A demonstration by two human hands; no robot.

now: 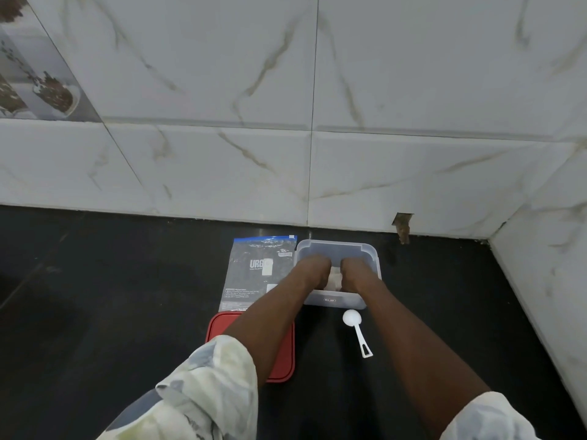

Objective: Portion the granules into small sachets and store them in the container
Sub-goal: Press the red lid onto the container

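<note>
On the black counter (pixel 127 312), your left hand (pixel 314 268) and right hand (pixel 354 271) sit side by side inside the clear container (pixel 336 244), pale sachets (pixel 336 277) between them. Your fingers are hidden, so the grip cannot be told. Scoop (pixel 357 331) and red lid (pixel 286 360) lie aside, seemingly freeing the opening.

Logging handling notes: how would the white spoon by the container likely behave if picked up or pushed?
The spoon looks like thin plastic, so probably light and stiff. Lying on the glossy counter, it would likely slide rather than roll.
</note>
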